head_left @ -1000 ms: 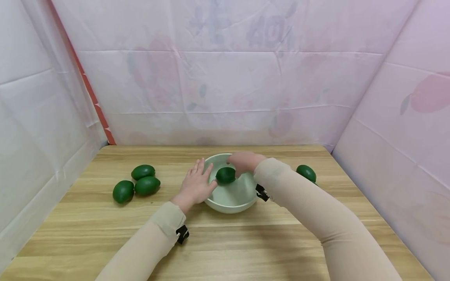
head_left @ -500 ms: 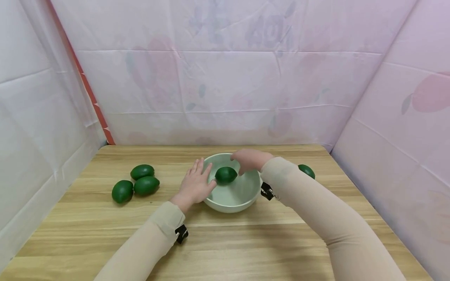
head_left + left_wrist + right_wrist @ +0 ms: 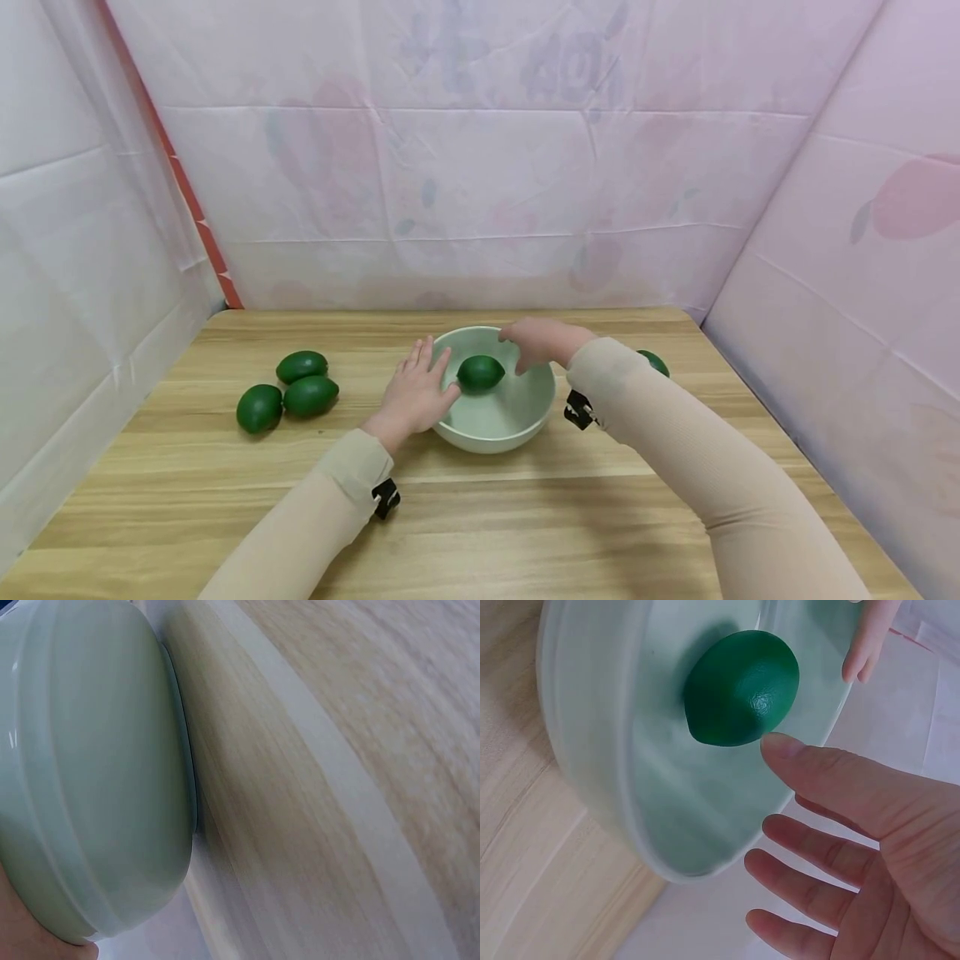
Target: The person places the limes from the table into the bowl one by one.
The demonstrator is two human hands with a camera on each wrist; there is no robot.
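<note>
A pale green bowl [image 3: 491, 435] stands mid-table with one dark green oval fruit [image 3: 480, 372] lying inside it. My left hand [image 3: 415, 390] rests flat against the bowl's left rim, fingers straight. My right hand [image 3: 529, 342] hovers over the far right rim, fingers spread and holding nothing. In the right wrist view the right hand's fingers [image 3: 832, 780] are open just beside the fruit [image 3: 741, 688], apart from it, above the bowl [image 3: 607, 757]. The left wrist view shows the bowl's outer wall [image 3: 90, 772] on the wooden table [image 3: 337, 787].
Three more green fruits [image 3: 302, 366] [image 3: 311, 396] [image 3: 258, 407] lie in a cluster at the left of the table. Another green fruit [image 3: 656, 361] sits at the right, partly hidden by my right sleeve. Pink cloth walls enclose the table on three sides.
My right hand has let go of the fruit and drawn slightly right; the fruit now lies in the bowl. The left hand stays on the rim.
</note>
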